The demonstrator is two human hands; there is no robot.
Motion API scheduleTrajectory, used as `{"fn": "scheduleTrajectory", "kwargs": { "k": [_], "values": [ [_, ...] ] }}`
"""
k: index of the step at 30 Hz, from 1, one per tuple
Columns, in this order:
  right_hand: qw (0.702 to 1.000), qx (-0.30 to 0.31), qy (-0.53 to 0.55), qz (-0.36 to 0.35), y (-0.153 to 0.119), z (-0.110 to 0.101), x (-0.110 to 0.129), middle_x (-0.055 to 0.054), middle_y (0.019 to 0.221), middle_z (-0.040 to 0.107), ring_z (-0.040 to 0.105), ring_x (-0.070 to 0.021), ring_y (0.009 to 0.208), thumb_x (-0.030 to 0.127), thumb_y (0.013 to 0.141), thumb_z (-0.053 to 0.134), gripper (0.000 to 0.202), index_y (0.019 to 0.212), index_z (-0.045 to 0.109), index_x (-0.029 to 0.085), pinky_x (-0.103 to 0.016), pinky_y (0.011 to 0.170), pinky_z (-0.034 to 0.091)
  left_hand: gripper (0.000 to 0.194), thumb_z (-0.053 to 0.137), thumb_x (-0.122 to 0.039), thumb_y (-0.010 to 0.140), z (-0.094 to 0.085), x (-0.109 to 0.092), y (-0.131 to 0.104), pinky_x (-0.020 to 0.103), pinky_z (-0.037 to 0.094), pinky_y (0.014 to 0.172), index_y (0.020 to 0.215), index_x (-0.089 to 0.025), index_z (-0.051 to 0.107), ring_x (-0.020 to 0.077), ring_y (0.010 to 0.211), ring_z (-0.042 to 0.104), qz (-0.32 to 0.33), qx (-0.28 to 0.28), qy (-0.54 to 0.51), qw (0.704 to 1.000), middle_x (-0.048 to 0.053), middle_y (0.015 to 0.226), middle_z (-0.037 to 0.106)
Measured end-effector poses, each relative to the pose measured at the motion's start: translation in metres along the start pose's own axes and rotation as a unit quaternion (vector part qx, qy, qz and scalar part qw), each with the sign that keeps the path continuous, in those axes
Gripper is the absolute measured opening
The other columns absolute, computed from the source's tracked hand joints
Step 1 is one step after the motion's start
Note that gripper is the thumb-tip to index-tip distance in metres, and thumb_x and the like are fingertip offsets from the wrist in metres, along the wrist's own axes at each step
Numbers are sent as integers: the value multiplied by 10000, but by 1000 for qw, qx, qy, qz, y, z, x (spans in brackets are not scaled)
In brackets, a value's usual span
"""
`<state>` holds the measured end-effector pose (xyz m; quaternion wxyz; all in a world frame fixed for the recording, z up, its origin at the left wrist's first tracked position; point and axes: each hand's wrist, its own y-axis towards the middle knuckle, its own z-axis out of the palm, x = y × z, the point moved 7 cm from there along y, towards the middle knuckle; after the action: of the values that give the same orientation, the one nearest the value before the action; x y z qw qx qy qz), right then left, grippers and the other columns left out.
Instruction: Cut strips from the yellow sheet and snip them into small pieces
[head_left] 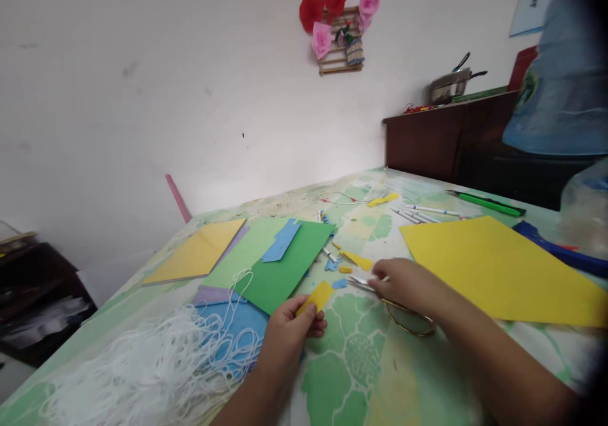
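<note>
Between the thumb and curled fingers of the left grip, a small yellow paper strip is being pinched, its free end pointing away from the palm. Across from it, the right grip is closing its fingertips on the scissors around the middle; the blades are pointing toward the left grip, and the gold handle loop is showing below the wrist. Just beyond the strip, a blue scrap is lying near the blade tips, with a yellow scrap resting past it. Beyond and left of the left grip, a dark green sheet is overlapping a light green sheet, and a blue strip is lying across both. Left of the same grip, loose white cord is spreading over a blue sheet. Right of the right grip, a large yellow sheet is covering part of the patterned tabletop. Farther out, white sticks are lying beyond that sheet's edge.
</note>
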<state>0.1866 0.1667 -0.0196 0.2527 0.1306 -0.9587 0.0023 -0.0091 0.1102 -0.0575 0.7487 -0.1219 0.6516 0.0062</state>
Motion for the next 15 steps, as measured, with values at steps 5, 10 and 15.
{"fn": "scheduleTrajectory", "kwargs": {
  "k": [5, 10, 15],
  "values": [
    [990, 68, -113, 40, -2, -6, -50, -73, 764, 595, 546, -217, 675, 342, 621, 550, 204, 749, 606, 193, -251, 503, 323, 147, 603, -225, 585, 1, -3, -2, 216, 439, 471, 680, -129, 544, 107, 506, 567, -17, -17, 5, 1000, 26, 626, 613],
    [987, 69, -147, -6, -7, 1, -42, -86, 782, 590, 546, -226, 708, 300, 649, 514, 182, 752, 614, 188, -256, 514, 314, 78, 520, -153, 611, 6, -3, 0, 173, 375, 375, 681, -150, 486, 81, 422, 524, 3, 31, 24, 999, -14, 561, 573],
    [983, 48, -174, -25, -15, 5, -31, -92, 735, 577, 541, -229, 685, 365, 692, 483, 229, 661, 606, 174, -268, 519, 310, 165, 450, -219, 695, 5, 2, 1, 154, 291, 318, 842, -153, 488, 62, 336, 451, -14, 59, 34, 998, -57, 466, 507]
  ]
}}
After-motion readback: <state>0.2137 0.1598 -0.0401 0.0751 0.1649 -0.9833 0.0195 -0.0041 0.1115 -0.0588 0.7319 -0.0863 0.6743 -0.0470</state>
